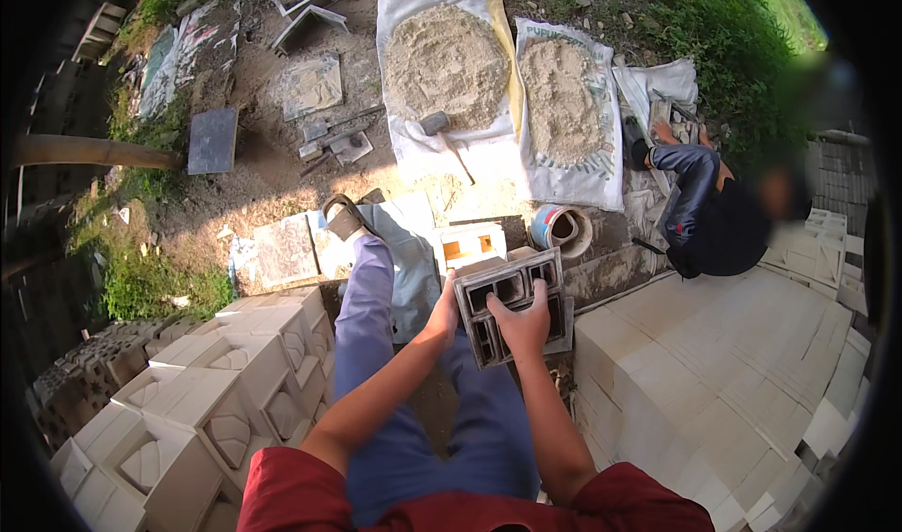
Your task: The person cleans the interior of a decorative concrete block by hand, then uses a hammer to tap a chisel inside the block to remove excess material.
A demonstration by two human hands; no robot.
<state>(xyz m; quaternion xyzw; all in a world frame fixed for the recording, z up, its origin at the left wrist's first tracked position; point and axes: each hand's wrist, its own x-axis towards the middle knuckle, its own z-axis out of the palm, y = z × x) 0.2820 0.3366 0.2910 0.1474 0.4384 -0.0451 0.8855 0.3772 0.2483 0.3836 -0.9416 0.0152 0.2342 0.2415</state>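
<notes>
In front of my legs I hold a grey, box-like block mould point(481, 276) with several dark openings. It is tilted, its compartments turned up toward me. My left hand point(443, 314) is closed on its left side, fingers mostly hidden behind the edge. My right hand point(522, 323) grips it from the near right, with digits reaching over the bars between openings. Just beyond it sits a pale hollow block point(470, 235), sunlit, with openings in its face. A round bucket point(575, 234) with a pale rim stands to the right of that block.
Sand heaps lie on two white sacks point(404, 151) point(592, 189); a mallet point(434, 123) rests on the left one. Pale blocks are stacked at left point(235, 382) and right point(695, 372). Another person point(719, 217) crouches at right. A dark board point(212, 141) lies far left.
</notes>
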